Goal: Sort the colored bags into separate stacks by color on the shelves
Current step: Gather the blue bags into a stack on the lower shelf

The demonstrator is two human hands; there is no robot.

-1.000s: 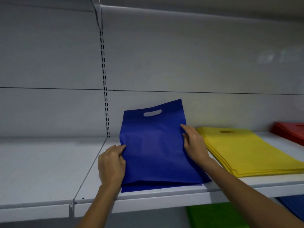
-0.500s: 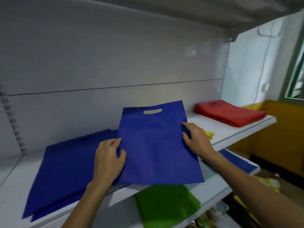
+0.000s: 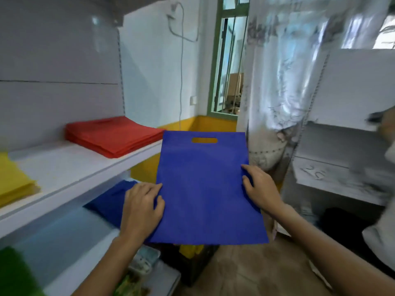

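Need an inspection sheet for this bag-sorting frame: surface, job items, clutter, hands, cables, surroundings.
Surface: white upper shelf and lower shelf, both carrying bags.
Job's things: blue bag held off the shelves; red stack and yellow stack on the upper shelf; blue bags on the lower shelf; green bag at the lower left corner, blurred.
Clutter: clear container and dark crate holding something yellow, below the held bag, blurred.
Grip: left hand and right hand each pinch a side edge of the blue bag.
Cables: one wire hanging down the wall, near a white socket.
Surroundings: green-framed window, curtain, second shelf unit, a person partly in view at right.
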